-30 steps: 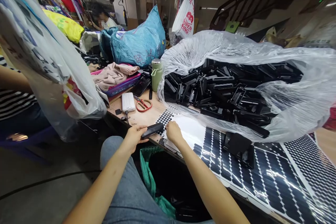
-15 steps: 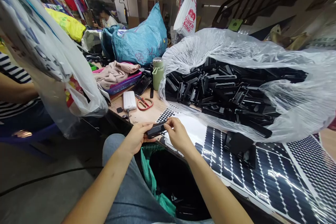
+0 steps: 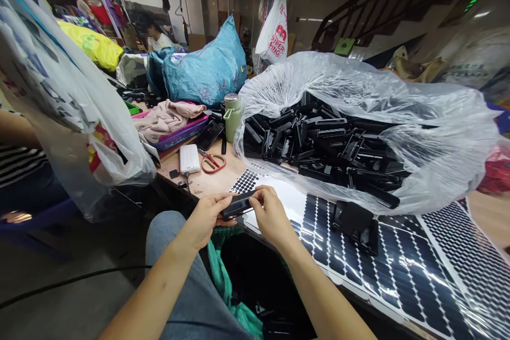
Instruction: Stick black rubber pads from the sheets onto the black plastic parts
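A small black plastic case (image 3: pixel 240 205), flat and oblong, is held between my two hands over the table's front edge. My left hand (image 3: pixel 207 217) grips its left end, thumb on top and fingers underneath. At the right end, my right hand (image 3: pixel 270 213) pinches with thumb and index finger; whether a small piece sits in that pinch is hidden. Just behind lies a sheet of black round stickers (image 3: pixel 246 180). Below my hands, a green sack (image 3: pixel 220 271) stands open with dark parts inside. Beyond, a clear plastic bag (image 3: pixel 442 154) holds a heap of similar black cases (image 3: pixel 319 135).
Sheets of black stickers (image 3: pixel 382 276) cover the table's right side, with loose black cases (image 3: pixel 358 226) on them. Red-handled scissors (image 3: pixel 213 163), a white power bank (image 3: pixel 189 159) and a green flask (image 3: pixel 231 119) stand behind my hands. A hanging white bag (image 3: pixel 99 133) is at left, beside another person's arm (image 3: pixel 18 128).
The camera view has shifted slightly, so the scene sits further left. Both hands keep hold of the black case, and my right fingers have moved a little on its right end.
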Available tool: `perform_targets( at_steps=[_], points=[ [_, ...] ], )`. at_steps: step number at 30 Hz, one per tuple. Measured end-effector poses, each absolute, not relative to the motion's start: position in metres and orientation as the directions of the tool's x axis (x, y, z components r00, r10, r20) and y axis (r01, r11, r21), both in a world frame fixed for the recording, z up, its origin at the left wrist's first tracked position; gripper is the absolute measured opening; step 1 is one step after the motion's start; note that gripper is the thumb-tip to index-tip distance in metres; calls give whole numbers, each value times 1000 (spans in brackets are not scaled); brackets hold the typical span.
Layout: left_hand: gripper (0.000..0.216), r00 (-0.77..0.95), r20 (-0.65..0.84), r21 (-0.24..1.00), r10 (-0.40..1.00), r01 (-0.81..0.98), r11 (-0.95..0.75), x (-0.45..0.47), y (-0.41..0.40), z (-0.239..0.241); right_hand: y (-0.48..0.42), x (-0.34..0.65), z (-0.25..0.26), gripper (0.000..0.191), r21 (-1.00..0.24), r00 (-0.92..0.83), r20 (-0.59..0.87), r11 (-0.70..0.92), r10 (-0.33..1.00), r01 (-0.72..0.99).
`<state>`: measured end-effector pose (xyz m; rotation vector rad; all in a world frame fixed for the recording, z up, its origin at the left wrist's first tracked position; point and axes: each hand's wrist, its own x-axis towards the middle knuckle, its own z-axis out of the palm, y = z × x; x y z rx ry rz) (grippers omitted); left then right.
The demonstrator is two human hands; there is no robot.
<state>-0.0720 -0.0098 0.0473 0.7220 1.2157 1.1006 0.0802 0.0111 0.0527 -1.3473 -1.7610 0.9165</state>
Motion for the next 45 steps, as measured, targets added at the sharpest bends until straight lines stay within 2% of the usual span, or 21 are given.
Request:
perform_targets(
  at_steps=[8,10,12,15,17,19,23,27,31,34,38,45],
  points=[
    [28,-11,-349,913,937,-228,337,-61,-12,44,3,86,40,9,-851,-128,201,238,971,468],
    [27,-19,-370,910,929,-211,358,-57,-10,40,3,100,29,7,-834,-59,189,192,980,518],
    [27,-18,-408,896,913,-198,397,-51,-6,32,4,121,15,17,-759,84,128,43,988,650],
    [25,27,-451,878,892,-165,449,-41,1,15,2,151,-7,22,-506,284,19,-236,959,830],
    [24,61,-468,871,882,-141,471,-35,6,6,0,161,-18,21,-387,322,-30,-308,946,869],
    [24,83,-477,864,875,-134,485,-31,8,-1,-3,163,-26,20,-366,330,-59,-328,942,871],
    [32,117,-452,875,884,-132,465,-29,10,-7,-5,158,-32,17,-426,369,-76,-365,926,828],
    [43,111,-437,881,893,-145,450,-32,9,-7,-8,160,-31,17,-584,325,-57,-295,944,756],
    [46,162,-436,872,885,-167,460,-35,6,2,-17,158,-12,17,-797,263,-30,-182,964,576],
    [53,276,-412,874,868,-150,463,-33,2,15,-25,150,13,17,-906,107,-39,-80,994,416],
    [60,385,-364,881,848,-152,448,-29,-4,27,-29,139,37,12,-935,-87,-5,26,996,353],
    [57,420,-357,868,834,-181,463,-26,-9,31,-31,139,41,11,-925,-109,-66,-19,992,379]
  ],
)
